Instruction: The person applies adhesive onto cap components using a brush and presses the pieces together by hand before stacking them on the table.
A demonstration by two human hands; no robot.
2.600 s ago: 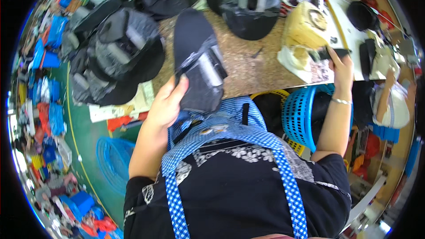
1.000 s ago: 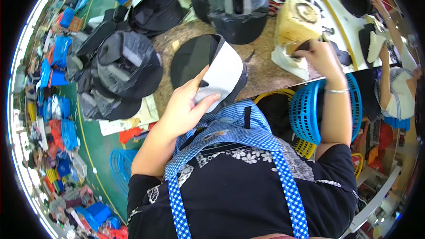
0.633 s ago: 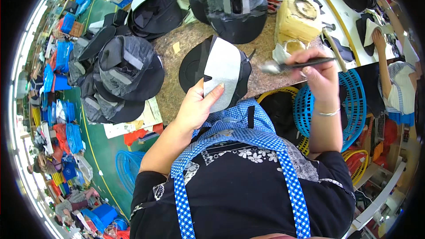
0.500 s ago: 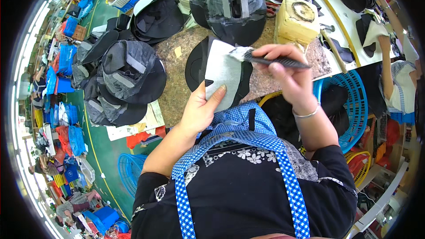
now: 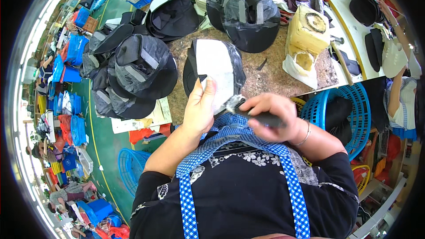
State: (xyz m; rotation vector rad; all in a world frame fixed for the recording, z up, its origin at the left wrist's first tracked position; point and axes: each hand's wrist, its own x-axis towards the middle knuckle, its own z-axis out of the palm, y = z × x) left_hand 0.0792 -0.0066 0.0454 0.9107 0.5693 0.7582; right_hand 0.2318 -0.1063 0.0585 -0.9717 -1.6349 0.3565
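Note:
My left hand (image 5: 199,113) is closed on the near edge of a black cap (image 5: 190,71), thumb on top. A pale panel (image 5: 214,59) lies across the cap, its far part bright white and its near end greyer. In my right hand (image 5: 276,113) is a brush (image 5: 233,103) with a dark handle. White paste coats its bristles, which are at the panel's near right edge. Beyond my right hand stands a yellowed plastic jug (image 5: 305,28), with a crusted opening on its near side.
Black caps with grey strips (image 5: 146,66) are stacked to the left, and more caps (image 5: 252,17) sit at the back. Blue baskets (image 5: 361,119) flank me. A dark scrap (image 5: 262,64) lies on the speckled board (image 5: 270,79). Another person's arm (image 5: 394,90) shows at far right.
My right hand and the brush have come down toward me, from the panel's far part to its near right edge. The panel's far part looks whiter. The whole view has shifted slightly.

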